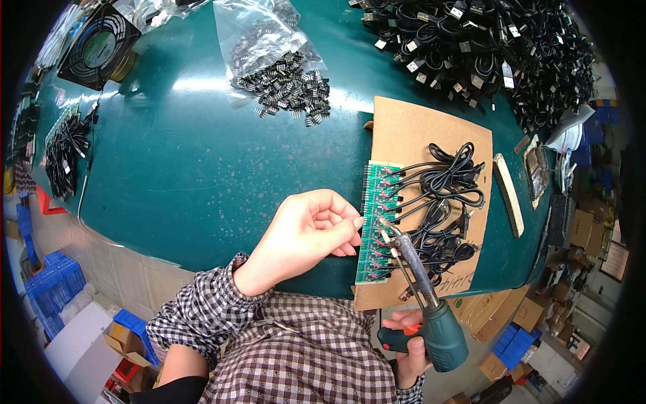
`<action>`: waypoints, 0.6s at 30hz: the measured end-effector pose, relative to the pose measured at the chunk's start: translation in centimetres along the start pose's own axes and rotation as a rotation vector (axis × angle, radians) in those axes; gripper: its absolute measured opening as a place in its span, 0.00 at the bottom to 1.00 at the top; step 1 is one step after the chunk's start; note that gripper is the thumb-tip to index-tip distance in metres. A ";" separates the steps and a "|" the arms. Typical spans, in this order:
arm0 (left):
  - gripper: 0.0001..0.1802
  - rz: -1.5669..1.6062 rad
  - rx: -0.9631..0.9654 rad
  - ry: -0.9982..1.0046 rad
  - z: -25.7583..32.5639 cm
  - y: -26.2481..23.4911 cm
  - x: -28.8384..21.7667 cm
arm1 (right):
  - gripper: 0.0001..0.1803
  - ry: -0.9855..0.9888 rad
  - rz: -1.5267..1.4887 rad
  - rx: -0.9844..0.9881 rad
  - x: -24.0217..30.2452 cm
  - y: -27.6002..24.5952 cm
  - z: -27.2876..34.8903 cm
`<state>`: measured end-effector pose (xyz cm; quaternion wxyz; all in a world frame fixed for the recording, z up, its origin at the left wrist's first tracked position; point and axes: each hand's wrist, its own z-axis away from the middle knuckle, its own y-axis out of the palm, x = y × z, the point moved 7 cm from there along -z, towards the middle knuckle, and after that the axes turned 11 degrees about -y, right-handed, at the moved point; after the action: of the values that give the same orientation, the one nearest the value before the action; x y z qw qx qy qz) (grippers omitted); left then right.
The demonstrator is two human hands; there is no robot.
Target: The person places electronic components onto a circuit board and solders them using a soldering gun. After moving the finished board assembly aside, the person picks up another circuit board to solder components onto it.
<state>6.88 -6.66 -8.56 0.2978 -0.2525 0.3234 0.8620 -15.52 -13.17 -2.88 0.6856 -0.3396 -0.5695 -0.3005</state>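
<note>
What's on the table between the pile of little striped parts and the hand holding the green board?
Nothing: in the head view, only bare green table lies between the striped parts and the left hand touching the circuit board.

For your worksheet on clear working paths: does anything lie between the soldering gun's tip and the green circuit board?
Nothing visible does. The soldering gun, held in the right hand, has its tip right over the board. The left hand touches the board's left edge, and the black cables lie to its right.
</note>
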 end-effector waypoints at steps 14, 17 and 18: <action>0.09 0.025 -0.012 0.025 0.1 0.1 0.1 | 0.25 -0.009 -0.038 0.030 -0.6 -0.2 0.4; 0.09 0.031 -0.010 0.030 0.1 0.1 0.1 | 0.24 0.020 -0.062 0.039 -0.8 -0.2 0.5; 0.09 0.035 -0.009 0.031 0.1 0.1 0.1 | 0.24 0.025 -0.066 0.043 -0.8 -0.1 0.5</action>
<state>6.72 -6.60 -8.50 0.2765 -0.2614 0.3282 0.8646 -16.06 -12.85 -3.60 0.6894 -0.3024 -0.5781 -0.3148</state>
